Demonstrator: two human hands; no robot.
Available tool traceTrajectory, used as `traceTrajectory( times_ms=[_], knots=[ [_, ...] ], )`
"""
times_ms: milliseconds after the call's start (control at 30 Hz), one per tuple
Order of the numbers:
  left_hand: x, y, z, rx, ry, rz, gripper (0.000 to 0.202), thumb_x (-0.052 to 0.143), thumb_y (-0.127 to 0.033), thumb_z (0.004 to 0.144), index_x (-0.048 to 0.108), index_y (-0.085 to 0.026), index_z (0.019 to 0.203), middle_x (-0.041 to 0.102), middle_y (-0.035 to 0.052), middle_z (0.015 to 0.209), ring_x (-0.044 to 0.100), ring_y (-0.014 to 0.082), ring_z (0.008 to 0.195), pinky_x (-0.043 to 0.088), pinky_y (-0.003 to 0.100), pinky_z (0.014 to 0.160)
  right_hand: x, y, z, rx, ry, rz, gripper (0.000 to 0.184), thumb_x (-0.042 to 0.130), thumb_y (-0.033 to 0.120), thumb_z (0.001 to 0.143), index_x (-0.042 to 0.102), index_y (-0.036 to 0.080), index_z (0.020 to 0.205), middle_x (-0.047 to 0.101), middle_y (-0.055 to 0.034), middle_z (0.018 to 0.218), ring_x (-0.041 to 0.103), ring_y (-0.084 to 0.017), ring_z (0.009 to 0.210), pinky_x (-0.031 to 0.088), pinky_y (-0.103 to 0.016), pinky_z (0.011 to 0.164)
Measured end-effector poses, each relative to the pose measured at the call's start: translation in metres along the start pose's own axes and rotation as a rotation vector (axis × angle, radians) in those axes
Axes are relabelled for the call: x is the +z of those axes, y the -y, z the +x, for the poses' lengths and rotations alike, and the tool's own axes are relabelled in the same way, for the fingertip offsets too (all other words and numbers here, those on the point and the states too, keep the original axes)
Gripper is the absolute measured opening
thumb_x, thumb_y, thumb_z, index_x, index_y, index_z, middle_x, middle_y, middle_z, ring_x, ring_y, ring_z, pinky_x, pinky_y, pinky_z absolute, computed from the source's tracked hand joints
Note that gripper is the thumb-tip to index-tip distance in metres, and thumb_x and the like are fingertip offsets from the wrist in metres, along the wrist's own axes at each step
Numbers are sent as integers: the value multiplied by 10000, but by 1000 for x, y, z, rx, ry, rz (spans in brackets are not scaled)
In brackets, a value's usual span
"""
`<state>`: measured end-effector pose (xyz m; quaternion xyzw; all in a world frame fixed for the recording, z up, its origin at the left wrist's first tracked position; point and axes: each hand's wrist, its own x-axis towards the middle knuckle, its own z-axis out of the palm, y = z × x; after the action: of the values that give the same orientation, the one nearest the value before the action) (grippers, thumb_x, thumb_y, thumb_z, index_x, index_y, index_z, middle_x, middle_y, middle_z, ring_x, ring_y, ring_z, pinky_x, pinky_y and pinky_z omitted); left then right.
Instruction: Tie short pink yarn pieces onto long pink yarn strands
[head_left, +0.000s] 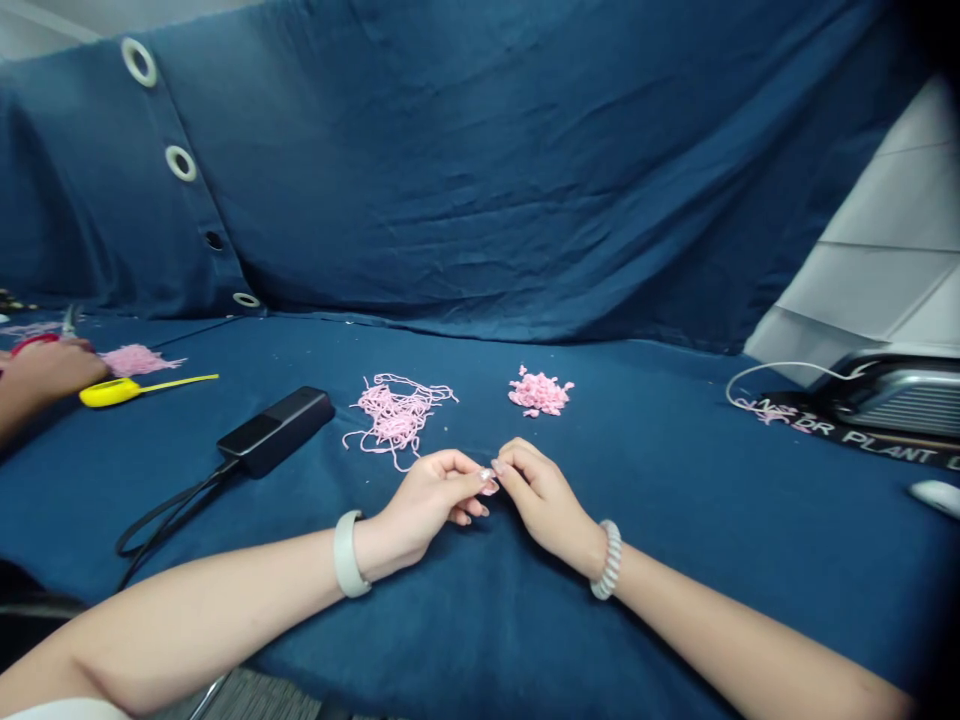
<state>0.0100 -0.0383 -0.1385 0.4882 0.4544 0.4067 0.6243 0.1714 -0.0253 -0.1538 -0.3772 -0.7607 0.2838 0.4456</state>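
My left hand (431,500) and my right hand (538,498) rest on the blue cloth (675,520) with their fingertips pinched together where they meet. Whatever sits between the fingertips is too small to name. Just beyond the left hand lies a loose tangle of pink strings (396,412). A small heap of short pink pieces (538,392) lies beyond the right hand. I wear a pale band on the left wrist and a spiral hair tie on the right.
A black rectangular device (276,430) with a cable lies at the left. Farther left, another person's hand (45,372) is beside a yellow tool (124,388) and more pink pieces (133,358). A silver device (892,395) with a white cord sits at the right.
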Motion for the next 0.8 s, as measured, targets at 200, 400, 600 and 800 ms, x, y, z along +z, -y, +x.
traceTrajectory(
  times_ms=[200,400,600,800],
  knots=[
    [0,0,-1,-66,9,-98,205,713,-299,698,581,-145,731,645,7,717,580,62,569,389,134,460,-1,5,-8,-257,-91,-224,170,419,167,904,516,187,766,521,-41,788,501,-159,780,421,-301,712],
    [-2,2,3,-52,7,-154,188,714,-273,691,582,-142,721,640,13,691,558,59,587,402,143,499,-4,2,-11,-440,-49,-520,169,426,138,890,577,176,822,569,-78,823,503,-182,772,422,-336,698],
    [-2,5,6,-39,-45,-172,173,689,-226,683,538,-144,677,560,-30,581,489,44,523,372,146,485,-2,4,-11,-393,-24,-377,125,489,168,862,612,184,876,572,-78,861,525,-185,818,438,-335,730],
    [1,3,4,-9,-57,-70,160,667,-217,670,530,-135,661,587,-11,641,474,43,525,373,167,500,-7,-8,3,223,-18,244,175,553,335,818,594,166,844,580,-15,708,541,-137,651,453,-282,638]
  ],
)
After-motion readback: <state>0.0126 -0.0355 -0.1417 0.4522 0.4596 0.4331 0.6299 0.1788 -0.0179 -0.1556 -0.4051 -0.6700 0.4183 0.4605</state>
